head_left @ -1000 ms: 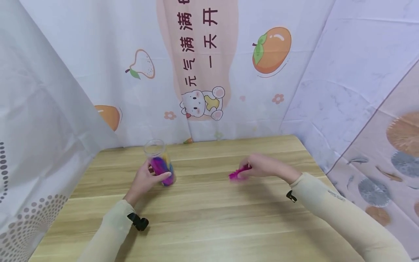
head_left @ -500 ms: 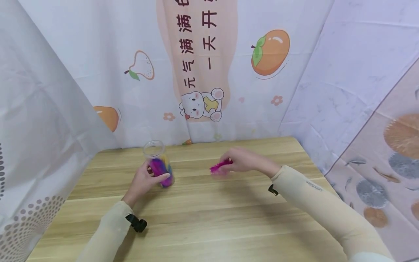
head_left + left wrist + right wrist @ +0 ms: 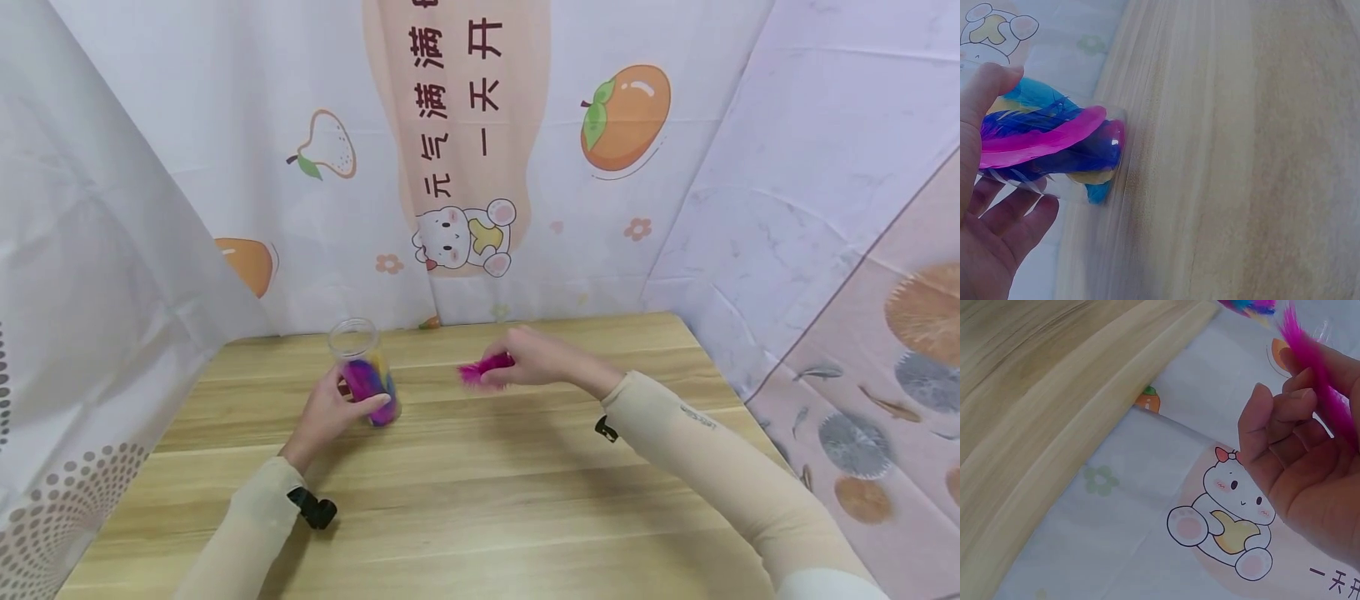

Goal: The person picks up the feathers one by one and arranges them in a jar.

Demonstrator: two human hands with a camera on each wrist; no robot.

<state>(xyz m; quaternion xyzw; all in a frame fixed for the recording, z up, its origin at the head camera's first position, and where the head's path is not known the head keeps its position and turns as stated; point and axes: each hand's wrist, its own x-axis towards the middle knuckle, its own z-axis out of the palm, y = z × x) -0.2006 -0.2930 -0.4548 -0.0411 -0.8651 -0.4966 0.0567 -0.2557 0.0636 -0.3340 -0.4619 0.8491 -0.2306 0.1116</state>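
Note:
My left hand (image 3: 334,412) grips a clear, open-topped plastic cylinder (image 3: 355,337) that stands upright on the table's left side. Inside it are feathers (image 3: 1047,137) in pink, dark blue, light blue and yellow; the thumb lies across the near side, with fingers round the other. My right hand (image 3: 531,360) pinches a magenta feather (image 3: 482,369) above the table, to the right of the cylinder. In the right wrist view the feather (image 3: 1313,359) runs between thumb and index finger, its tip pointing towards the cylinder's feathers at the top edge. The other right fingers are curled in.
The wood-grain table (image 3: 465,500) ends at a printed curtain (image 3: 480,300) close behind the cylinder. Further cloth hangs at the left (image 3: 105,250) and right (image 3: 787,167). Each wrist wears a small black camera mount (image 3: 313,507).
My right hand has moved left with the magenta feather, bringing it closer to the cylinder. The left hand and cylinder have stayed in place.

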